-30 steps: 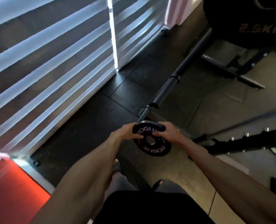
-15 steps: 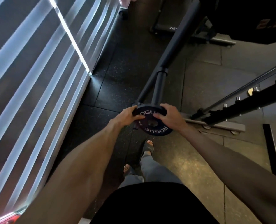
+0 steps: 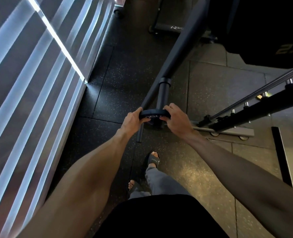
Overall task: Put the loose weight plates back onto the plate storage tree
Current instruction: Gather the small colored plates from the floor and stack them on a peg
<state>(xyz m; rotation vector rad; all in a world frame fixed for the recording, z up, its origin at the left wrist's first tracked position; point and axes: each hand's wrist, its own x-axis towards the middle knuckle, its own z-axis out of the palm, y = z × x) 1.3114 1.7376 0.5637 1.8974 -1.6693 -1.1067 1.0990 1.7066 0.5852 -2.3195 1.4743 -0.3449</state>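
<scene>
Blinds [image 3: 30,100] edge the speckled floor [image 3: 118,79] at left, with open room beside them. Mid-frame, left hand [image 3: 133,120] and right hand [image 3: 176,121] clamp opposite rims of a plate [image 3: 153,112], nearly edge-on at the near end of a collared post [image 3: 163,93]; a rack [image 3: 245,109] crowds the right.

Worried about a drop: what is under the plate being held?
Under the weight plate: a dark bar end and speckled floor. The plate, left hand and right hand cover where the thick sleeve ends.

One wide head-worn camera looks forward and steeply down over left hand [image 3: 133,120], right hand [image 3: 177,120] and floor [image 3: 118,86].
</scene>
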